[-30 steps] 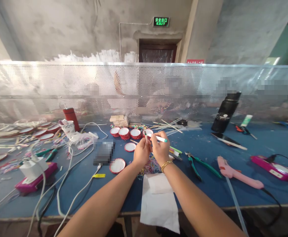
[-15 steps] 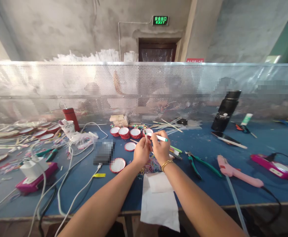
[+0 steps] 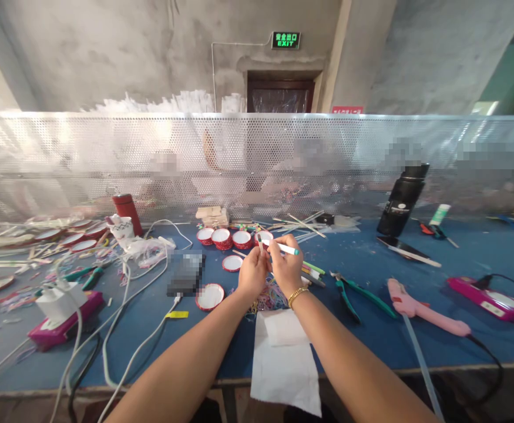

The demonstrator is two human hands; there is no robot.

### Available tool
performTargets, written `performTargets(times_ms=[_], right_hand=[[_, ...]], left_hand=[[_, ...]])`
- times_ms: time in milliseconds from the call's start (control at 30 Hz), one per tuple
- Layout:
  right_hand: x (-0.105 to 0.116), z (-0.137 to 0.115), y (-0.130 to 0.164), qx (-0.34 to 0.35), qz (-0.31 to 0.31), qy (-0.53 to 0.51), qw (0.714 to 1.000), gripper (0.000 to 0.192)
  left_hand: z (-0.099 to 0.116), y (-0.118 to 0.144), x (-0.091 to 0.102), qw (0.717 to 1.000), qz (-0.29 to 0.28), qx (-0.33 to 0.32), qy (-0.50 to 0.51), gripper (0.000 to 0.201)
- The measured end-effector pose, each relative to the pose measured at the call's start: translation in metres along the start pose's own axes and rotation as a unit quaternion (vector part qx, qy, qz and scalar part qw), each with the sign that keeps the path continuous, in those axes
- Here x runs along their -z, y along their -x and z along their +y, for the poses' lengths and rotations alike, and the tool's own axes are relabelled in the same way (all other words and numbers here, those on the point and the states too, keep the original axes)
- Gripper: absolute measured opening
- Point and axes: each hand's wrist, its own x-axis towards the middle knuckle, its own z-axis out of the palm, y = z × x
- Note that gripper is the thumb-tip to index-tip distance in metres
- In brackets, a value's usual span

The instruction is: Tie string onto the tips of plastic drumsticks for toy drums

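My left hand is closed on a short, pale stick that points up and has a dark part near its top. My right hand grips a white marker pen with a teal end, its tip turned toward the stick. Whether the tip touches the stick is too small to tell. Beneath both hands lies a tangle of coloured strings. Just beyond them stand red-rimmed round lids with white insides, some stacked. More markers lie beside my right hand.
White cloth hangs over the front edge. Green-handled pliers, a pink glue gun and a black bottle are at right. At left are a phone, white cables and a magenta power strip. A perforated metal screen borders the back.
Both hands keep nearly the same place and grip. The view has tilted very slightly.
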Motion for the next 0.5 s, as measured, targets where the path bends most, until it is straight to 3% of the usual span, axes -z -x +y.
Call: performTargets(times_ms=[100,333,500], right_hand=[[-0.0011,-0.0003,0.001,-0.008,-0.022,-0.012,1.0,0.021],[0.0007,-0.0025,-0.0005,0.0,0.01,0.011,1.0,0.023],[-0.0004,-0.0021,0.0012,-0.012,-0.021,-0.013,1.0,0.024]], left_hand=[[-0.0012,0.0001,0.001,1.0,0.01,-0.01,0.002,0.043],[-0.0016,0.0008,0.0015,1.0,0.008,-0.006,0.012,0.043],[-0.0033,0.0,0.001,1.0,0.016,-0.014,0.007,0.045]])
